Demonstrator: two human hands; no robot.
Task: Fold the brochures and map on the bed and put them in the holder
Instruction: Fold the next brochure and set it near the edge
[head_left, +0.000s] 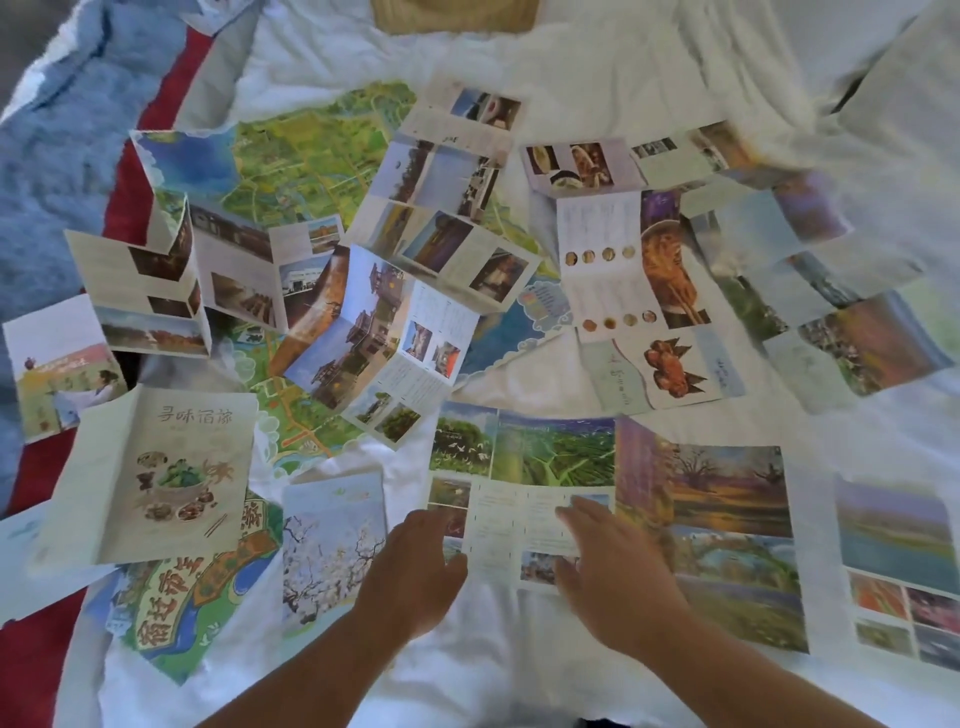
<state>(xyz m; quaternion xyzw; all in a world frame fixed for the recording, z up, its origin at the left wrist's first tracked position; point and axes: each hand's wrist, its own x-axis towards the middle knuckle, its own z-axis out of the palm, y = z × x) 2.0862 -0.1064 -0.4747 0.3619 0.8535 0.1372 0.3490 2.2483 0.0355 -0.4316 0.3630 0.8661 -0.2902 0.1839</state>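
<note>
Left hand (415, 561): fingers bent at brochure (524, 519) edge, grip could not be told | right hand (608, 561): fingers lay spread on it, seemingly steadying the fold | map (311, 156) lay beyond fingertips.

Map (306, 171): mostly covered by overlapping brochures, only patches show
Woven item (454, 15): cut off by top edge, kind unclear
Far-right brochures (831, 291): blurred, pictures indistinct
Edge brochure (904, 566): cut by right edge
Pale sheet (21, 535): cut by left edge, partly under food brochure (156, 473)
Small print throughout: too small to read
Left hand (410, 566): fingertips blurred, contact with landscape brochure (545, 457) unclear
Right hand (613, 566): hides part of same brochure
Both forearms: cut by bottom edge
</note>
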